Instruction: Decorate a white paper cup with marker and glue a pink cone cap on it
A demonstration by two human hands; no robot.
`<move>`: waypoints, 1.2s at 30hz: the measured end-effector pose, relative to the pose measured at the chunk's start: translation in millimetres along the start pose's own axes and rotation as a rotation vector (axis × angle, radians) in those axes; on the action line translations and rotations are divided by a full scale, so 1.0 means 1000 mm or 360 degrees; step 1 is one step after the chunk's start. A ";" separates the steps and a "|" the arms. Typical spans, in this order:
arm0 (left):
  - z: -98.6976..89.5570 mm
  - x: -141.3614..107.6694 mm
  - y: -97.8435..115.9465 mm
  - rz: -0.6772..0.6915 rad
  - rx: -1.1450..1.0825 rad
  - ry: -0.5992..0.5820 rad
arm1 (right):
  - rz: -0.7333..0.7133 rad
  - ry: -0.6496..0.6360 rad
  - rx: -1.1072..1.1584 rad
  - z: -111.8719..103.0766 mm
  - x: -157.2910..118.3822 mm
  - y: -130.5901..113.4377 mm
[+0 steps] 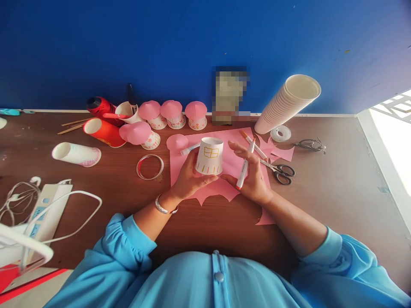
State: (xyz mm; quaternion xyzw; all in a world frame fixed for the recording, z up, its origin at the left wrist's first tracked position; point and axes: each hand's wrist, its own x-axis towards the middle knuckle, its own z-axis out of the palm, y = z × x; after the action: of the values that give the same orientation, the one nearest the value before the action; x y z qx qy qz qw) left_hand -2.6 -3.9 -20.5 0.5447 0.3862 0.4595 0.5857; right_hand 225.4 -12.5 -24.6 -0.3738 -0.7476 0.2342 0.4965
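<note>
The left hand (192, 177) grips an upturned white paper cup (208, 166) bearing a yellow window; the right hand (257, 180) clasps a white, red-ended marker (245, 169) just beside it, above a pink paper sheet (221, 193) on the bench (125, 201). Decorating appears underway; another stroke would need a writing grip. Pink-coned paper cups (171, 114) stand beyond the left hand.

On our brown wood-look table (324, 188) we see a white rectangular power strip (52, 201), tangled white cord (13, 197) and thin dark-framed eyeglasses (312, 148).
</note>
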 end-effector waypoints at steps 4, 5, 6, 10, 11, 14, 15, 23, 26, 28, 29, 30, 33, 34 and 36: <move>0.001 0.000 -0.001 0.0138 0.0125 -0.0056 | -0.0082 -0.0013 0.0001 -0.001 0.003 -0.001; 0.001 0.000 -0.001 0.0167 0.0156 -0.0065 | -0.0112 -0.0023 -0.0004 -0.002 0.003 -0.002; 0.001 0.000 0.000 0.0190 0.0186 -0.0075 | -0.0138 -0.0035 -0.0015 -0.002 0.004 -0.003; 0.002 0.000 0.002 0.0236 0.0215 -0.0137 | -0.0188 -0.0073 -0.0073 -0.003 0.006 -0.005; 0.002 0.000 0.002 0.0241 0.0202 -0.0150 | -0.0195 -0.0075 -0.0077 -0.003 0.006 -0.005; 0.001 -0.001 0.001 0.0243 0.0149 -0.0157 | -0.0213 -0.0056 -0.0045 -0.002 0.007 -0.005; 0.000 -0.001 0.000 0.0236 0.0116 -0.0167 | -0.0219 -0.0041 -0.0023 -0.002 0.007 -0.006; -0.004 -0.001 -0.001 0.0158 -0.0107 -0.0260 | -0.0160 -0.0002 0.0094 -0.003 0.006 -0.004; -0.003 -0.001 -0.002 0.0077 -0.0111 -0.0265 | -0.0136 -0.0012 0.0071 -0.003 0.005 -0.004; -0.003 -0.001 -0.003 0.0067 -0.0079 -0.0237 | -0.0124 -0.0025 0.0031 -0.003 0.005 -0.004; -0.002 -0.002 -0.004 0.0086 -0.0033 -0.0199 | -0.0119 -0.0027 0.0008 -0.002 0.005 -0.005; -0.002 -0.002 -0.004 0.0117 0.0036 -0.0152 | -0.0118 -0.0028 -0.0012 -0.001 0.005 -0.005; 0.000 -0.002 -0.005 0.0257 0.0293 -0.0031 | -0.0155 -0.0028 -0.0053 0.002 0.004 -0.005; 0.000 -0.002 -0.005 0.0310 0.0372 0.0000 | -0.0171 -0.0030 -0.0074 0.003 0.003 -0.005; 0.002 -0.003 -0.005 0.0405 0.0519 0.0054 | -0.0194 -0.0029 -0.0131 0.004 0.002 -0.004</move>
State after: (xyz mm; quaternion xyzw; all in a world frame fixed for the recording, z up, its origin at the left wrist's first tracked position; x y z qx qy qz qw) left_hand -1.2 -6.9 -25.7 0.6688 0.3934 0.4702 0.4205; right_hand 220.1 -13.7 -22.4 -0.3455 -0.7825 0.1761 0.4871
